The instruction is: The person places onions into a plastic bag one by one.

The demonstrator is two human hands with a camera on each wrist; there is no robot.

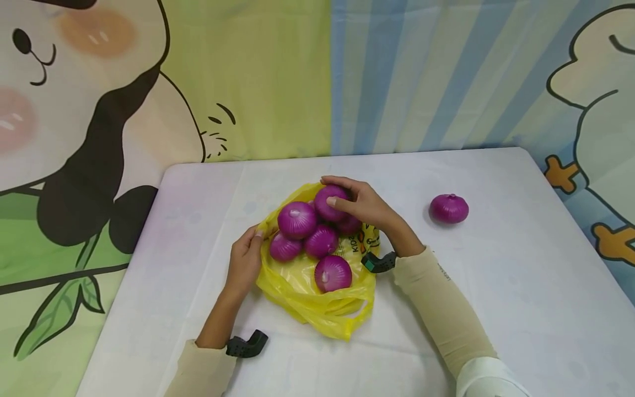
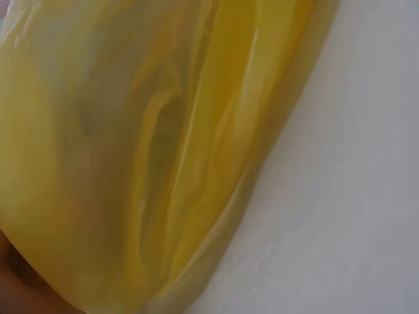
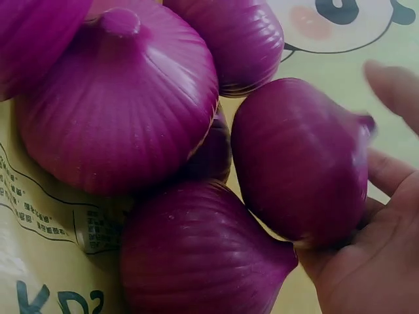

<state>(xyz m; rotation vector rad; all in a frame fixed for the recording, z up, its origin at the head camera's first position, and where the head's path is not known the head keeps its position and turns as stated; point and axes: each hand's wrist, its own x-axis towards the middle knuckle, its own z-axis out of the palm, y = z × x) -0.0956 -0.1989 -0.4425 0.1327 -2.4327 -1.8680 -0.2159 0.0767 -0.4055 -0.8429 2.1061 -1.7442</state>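
Observation:
A yellow plastic bag lies spread on the table, with several purple onions piled on it. My left hand pinches the bag's left edge between thumb and fingers. In the left wrist view, the bag's folds fill most of the picture. At the pile's back right, my right hand holds an onion on top, thumb in front and fingers behind. The right wrist view shows that onion against the palm, beside other onions. Nearer me, one onion sits apart on the bag.
A single onion stands on the white table to the right of the bag. Behind the table hangs a cartoon-printed cloth. Each wrist wears a black camera band.

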